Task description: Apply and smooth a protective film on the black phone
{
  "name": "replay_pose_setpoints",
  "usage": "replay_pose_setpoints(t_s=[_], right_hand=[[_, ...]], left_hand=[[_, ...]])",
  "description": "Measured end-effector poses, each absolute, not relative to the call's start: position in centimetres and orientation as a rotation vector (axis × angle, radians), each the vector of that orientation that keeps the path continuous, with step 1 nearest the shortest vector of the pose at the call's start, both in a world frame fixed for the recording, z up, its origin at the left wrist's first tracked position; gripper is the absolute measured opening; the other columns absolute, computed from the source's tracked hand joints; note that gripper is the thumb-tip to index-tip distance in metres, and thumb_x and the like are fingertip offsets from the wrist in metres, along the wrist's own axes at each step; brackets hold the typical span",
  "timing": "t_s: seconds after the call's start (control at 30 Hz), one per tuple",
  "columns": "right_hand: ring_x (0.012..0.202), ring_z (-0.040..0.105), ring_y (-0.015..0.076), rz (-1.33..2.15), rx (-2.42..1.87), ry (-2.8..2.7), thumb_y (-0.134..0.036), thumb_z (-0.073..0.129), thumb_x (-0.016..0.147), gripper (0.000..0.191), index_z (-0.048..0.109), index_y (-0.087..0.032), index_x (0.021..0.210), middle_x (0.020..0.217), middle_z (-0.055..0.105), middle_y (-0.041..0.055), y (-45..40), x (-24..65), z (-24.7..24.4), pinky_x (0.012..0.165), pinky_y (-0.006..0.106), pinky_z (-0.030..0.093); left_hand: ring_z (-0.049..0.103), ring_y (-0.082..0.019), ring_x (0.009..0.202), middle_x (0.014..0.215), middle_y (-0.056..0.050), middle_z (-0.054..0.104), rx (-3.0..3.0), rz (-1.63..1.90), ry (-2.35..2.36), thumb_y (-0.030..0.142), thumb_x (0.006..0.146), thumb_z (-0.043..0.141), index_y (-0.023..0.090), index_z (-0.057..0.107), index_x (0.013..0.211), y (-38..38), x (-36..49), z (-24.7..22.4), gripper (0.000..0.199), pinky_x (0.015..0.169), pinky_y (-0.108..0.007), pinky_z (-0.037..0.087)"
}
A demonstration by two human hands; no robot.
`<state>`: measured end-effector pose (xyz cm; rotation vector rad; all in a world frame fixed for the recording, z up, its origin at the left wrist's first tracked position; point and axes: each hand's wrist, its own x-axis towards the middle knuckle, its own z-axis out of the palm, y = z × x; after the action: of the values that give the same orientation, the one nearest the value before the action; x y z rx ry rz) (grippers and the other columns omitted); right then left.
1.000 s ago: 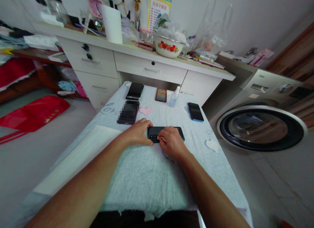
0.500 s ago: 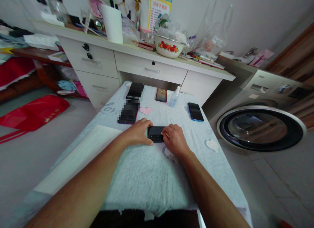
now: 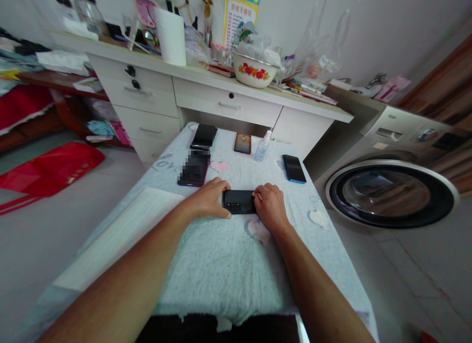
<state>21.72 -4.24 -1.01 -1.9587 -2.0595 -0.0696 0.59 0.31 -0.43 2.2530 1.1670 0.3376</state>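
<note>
A dark smartphone (image 3: 244, 202) lies face down on the cloth-covered table, its camera block toward the left. My left hand (image 3: 212, 199) grips its left end between thumb and fingers. At the phone's right end is my right hand (image 3: 271, 205), with fingers curled and pressed together against the back. Something small and pale may show at those fingertips, but I cannot make it out. Beyond my left hand lies a black phone with a purple edge (image 3: 194, 169), partly pixelated.
Farther back are black phones (image 3: 203, 137), a brown-backed phone (image 3: 242, 143) and a clear spray bottle (image 3: 262, 147). A blue-edged phone (image 3: 294, 168) lies right. A white strip (image 3: 121, 237) runs along the table's left side. A washing machine (image 3: 391, 190) stands to the right.
My right hand has slid rightward along the phone's back, uncovering more of it. My left hand still holds the left end, and the phone has hardly moved.
</note>
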Motion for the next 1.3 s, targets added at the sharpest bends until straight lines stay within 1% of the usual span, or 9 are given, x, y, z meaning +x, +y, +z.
replay_pose_setpoints(t_s=[0.23,0.5,0.77,1.03,1.3], right_hand=[[0.086,0.049,0.0206,-0.035,-1.841,-2.148,-0.020,0.050,0.089,0.017,0.067,-0.020,0.090,0.089,0.061,0.0065,-4.4,20.8,-1.0,0.077,0.031,0.031],[0.086,0.048,0.0199,0.036,-1.646,-2.265,-0.018,0.051,0.089,0.017,0.067,-0.019,0.091,0.089,0.060,0.0059,-4.8,20.2,-0.9,0.078,0.031,0.032],[0.085,0.048,0.0188,0.058,-1.572,-2.308,-0.018,0.052,0.087,0.013,0.065,-0.020,0.088,0.086,0.059,0.0042,-5.1,20.0,-0.9,0.075,0.031,0.031],[0.086,0.049,0.0190,0.054,-1.627,-2.267,-0.017,0.052,0.087,0.014,0.066,-0.020,0.089,0.087,0.060,0.0047,-4.7,20.4,-1.2,0.078,0.030,0.032],[0.087,0.051,0.0202,0.004,-1.828,-2.144,-0.020,0.052,0.088,0.015,0.067,-0.020,0.089,0.089,0.063,0.0056,-4.3,21.2,-1.0,0.079,0.031,0.032]], left_hand=[[0.053,-0.024,0.100,0.106,-0.005,0.050,2.249,0.339,1.172,0.039,0.052,0.073,0.021,0.053,0.107,0.3,0.6,-0.5,0.061,0.087,-0.033,0.044],[0.053,-0.024,0.099,0.104,-0.004,0.051,2.263,0.362,1.159,0.040,0.052,0.073,0.021,0.054,0.105,0.3,0.6,-0.6,0.059,0.086,-0.034,0.044],[0.053,-0.024,0.100,0.104,-0.005,0.051,2.267,0.361,1.159,0.039,0.051,0.073,0.020,0.055,0.104,0.4,0.6,-0.5,0.059,0.086,-0.034,0.045],[0.054,-0.024,0.099,0.105,-0.004,0.051,2.249,0.378,1.161,0.040,0.052,0.072,0.022,0.054,0.105,0.3,0.6,-0.5,0.059,0.086,-0.034,0.045],[0.053,-0.024,0.100,0.103,-0.004,0.050,2.237,0.354,1.175,0.038,0.052,0.073,0.022,0.053,0.104,0.2,0.7,-0.1,0.058,0.086,-0.034,0.045]])
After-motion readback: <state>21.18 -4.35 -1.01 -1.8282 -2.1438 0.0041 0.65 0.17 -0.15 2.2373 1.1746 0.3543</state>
